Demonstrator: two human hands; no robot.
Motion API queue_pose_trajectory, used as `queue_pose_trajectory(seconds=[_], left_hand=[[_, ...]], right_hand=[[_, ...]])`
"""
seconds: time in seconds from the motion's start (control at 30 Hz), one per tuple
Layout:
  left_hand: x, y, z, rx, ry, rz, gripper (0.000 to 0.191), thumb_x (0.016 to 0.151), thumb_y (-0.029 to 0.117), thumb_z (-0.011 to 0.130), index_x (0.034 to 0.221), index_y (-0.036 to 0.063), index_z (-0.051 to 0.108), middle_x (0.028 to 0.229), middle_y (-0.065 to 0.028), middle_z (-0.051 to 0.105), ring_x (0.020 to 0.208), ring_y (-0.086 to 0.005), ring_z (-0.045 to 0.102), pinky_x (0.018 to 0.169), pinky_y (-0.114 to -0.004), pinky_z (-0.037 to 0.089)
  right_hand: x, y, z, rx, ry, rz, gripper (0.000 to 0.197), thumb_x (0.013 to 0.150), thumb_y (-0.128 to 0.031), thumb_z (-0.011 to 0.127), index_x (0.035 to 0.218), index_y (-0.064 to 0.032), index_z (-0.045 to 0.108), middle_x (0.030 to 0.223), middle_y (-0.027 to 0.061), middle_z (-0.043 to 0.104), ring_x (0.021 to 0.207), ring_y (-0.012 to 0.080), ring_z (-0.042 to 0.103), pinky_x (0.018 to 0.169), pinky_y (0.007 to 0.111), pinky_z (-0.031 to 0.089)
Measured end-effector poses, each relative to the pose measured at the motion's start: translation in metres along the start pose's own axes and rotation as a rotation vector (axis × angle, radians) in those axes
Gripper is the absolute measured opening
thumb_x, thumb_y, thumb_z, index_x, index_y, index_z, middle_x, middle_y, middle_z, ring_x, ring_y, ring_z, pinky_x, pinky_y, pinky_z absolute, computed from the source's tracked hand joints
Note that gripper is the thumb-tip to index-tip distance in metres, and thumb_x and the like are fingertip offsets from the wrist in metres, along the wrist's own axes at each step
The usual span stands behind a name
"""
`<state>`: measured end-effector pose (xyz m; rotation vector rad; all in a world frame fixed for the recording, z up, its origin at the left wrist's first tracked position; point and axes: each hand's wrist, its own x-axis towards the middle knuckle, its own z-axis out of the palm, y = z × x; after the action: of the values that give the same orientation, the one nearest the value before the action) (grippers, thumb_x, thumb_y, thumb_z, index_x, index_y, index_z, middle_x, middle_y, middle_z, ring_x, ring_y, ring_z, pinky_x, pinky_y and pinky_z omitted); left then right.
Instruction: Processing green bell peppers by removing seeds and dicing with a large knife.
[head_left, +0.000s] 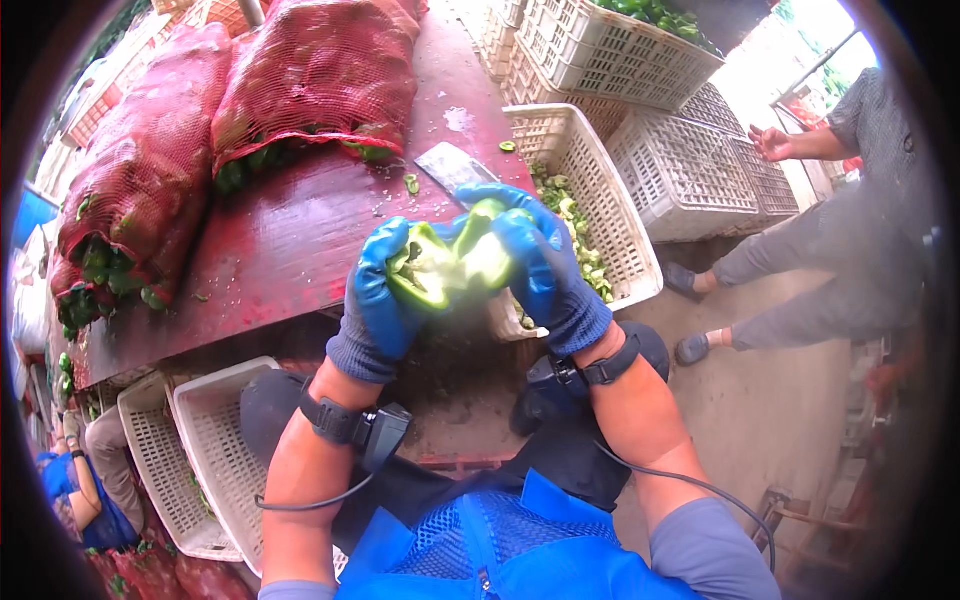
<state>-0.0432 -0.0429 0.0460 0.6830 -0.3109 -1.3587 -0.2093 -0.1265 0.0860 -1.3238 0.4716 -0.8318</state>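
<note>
My left hand, in a blue coated glove, is closed around one half of a green bell pepper, its pale inside showing. My right hand, gloved alike, grips the other half of the pepper. The two halves are side by side; whether they still join is too blurred to tell. Just beyond my hands, a wide metal blade lies on the red table, its near end hidden by my right glove. Small pepper pieces lie near the blade.
Red mesh sacks of green peppers lie on the table's far left. A white plastic crate holding pepper scraps stands right of my hands, with stacked crates behind. White crates stand lower left. One person is at right, another at left.
</note>
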Motion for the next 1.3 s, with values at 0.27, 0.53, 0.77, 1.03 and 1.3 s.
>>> queue_pose_trajectory(seconds=[0.27,0.53,0.77,1.03,1.3], left_hand=[[-0.006,0.008,0.000,0.394,-0.093,0.236,0.035,0.097,0.034,0.053,0.112,0.0030,0.061,0.105,-0.0100,0.065,0.094,-0.0210,0.064,0.083,-0.035,0.054],[-0.002,0.041,-0.018,0.241,0.121,0.245,0.030,0.094,0.028,0.059,0.113,0.0052,0.060,0.105,-0.0086,0.063,0.093,-0.0191,0.063,0.071,-0.035,0.058],[-0.008,0.046,-0.029,0.215,0.098,0.244,0.035,0.092,0.024,0.060,0.118,0.0007,0.060,0.111,-0.0129,0.065,0.100,-0.0250,0.065,0.083,-0.038,0.057],[-0.011,0.045,-0.025,0.184,-0.027,0.205,0.027,0.088,0.009,0.059,0.113,0.0001,0.060,0.104,-0.0079,0.062,0.095,-0.0169,0.063,0.083,-0.032,0.056],[-0.014,0.048,-0.018,0.217,-0.029,0.202,0.033,0.087,0.007,0.060,0.118,-0.0011,0.057,0.106,-0.0087,0.063,0.097,-0.0161,0.063,0.086,-0.030,0.053]], right_hand=[[0.000,0.007,0.002,-0.020,0.115,-0.018,0.044,0.099,-0.031,0.045,0.125,0.0033,0.055,0.097,0.0109,0.068,0.082,0.0146,0.065,0.065,0.025,0.052],[0.021,0.030,-0.027,-0.263,0.281,-0.127,0.040,0.095,-0.030,0.060,0.123,-0.0019,0.058,0.092,0.0086,0.066,0.076,0.0161,0.068,0.056,0.030,0.055],[0.040,0.076,-0.005,-0.421,0.178,0.377,0.045,0.093,-0.024,0.065,0.128,0.0024,0.054,0.086,0.0122,0.067,0.076,0.0184,0.067,0.065,0.033,0.055],[0.048,0.115,-0.008,-1.200,0.114,0.026,0.043,0.089,-0.031,0.063,0.120,-0.0026,0.058,0.096,0.0248,0.067,0.094,0.0389,0.066,0.077,0.048,0.052],[0.036,0.053,0.009,-1.138,0.202,-0.159,0.039,0.089,-0.035,0.064,0.116,-0.0062,0.062,0.099,0.0212,0.065,0.087,0.0361,0.066,0.076,0.047,0.053]])
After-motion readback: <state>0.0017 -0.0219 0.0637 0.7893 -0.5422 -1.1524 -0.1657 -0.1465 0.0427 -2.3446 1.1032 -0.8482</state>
